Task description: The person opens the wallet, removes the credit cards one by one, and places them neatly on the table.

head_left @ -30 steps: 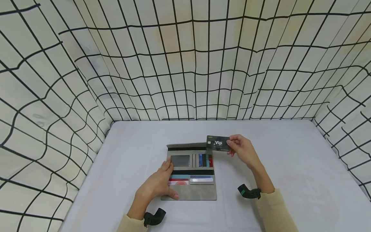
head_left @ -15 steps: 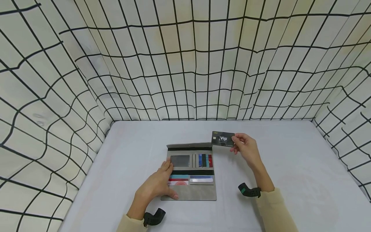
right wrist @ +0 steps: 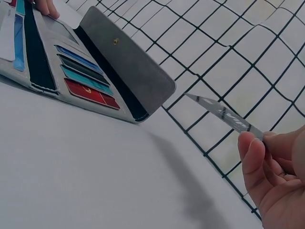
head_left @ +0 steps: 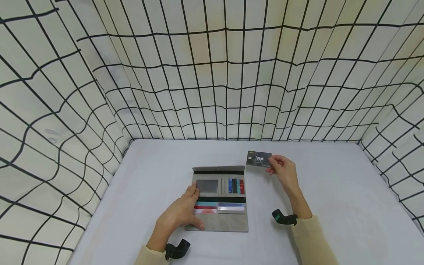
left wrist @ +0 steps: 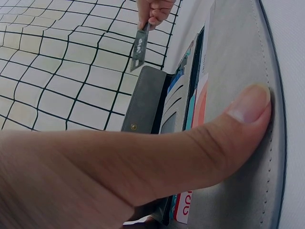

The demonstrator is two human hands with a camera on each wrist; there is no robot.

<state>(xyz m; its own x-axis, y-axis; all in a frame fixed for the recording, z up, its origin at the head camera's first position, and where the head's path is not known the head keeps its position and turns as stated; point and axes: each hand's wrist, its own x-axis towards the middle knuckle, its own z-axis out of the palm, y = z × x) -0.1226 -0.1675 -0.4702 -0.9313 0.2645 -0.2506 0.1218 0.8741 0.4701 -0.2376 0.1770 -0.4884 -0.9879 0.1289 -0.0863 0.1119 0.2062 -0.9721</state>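
A grey wallet point(head_left: 225, 222) lies unfolded on the table, its top flap raised at the back. Cards of several colours fill its slots, such as a red card point(right wrist: 90, 91) and a white-and-red card point(left wrist: 200, 102). My left hand point(head_left: 180, 211) rests on the wallet's left side, thumb stretched over the lower panel near the stitched edge, fingers straight along the side. In my right hand point(head_left: 285, 173), thumb and fingers pinch a black card point(head_left: 258, 158) marked "Vip" by its right end. That card is held up beyond the wallet's back right corner, apart from the flap point(right wrist: 128, 52).
The white-covered table point(head_left: 331, 184) stretches out on both sides of the wallet. Black netting point(head_left: 228, 88) over pale cloth rises behind it and at the sides. A black wrist camera point(head_left: 177, 249) sits on the left wrist, another black wrist camera point(head_left: 283, 218) on the right.
My right hand has carried the black card rightward, from overlapping the wallet's flap to apart from it. The left hand stays on the wallet. The head view has shifted slightly.
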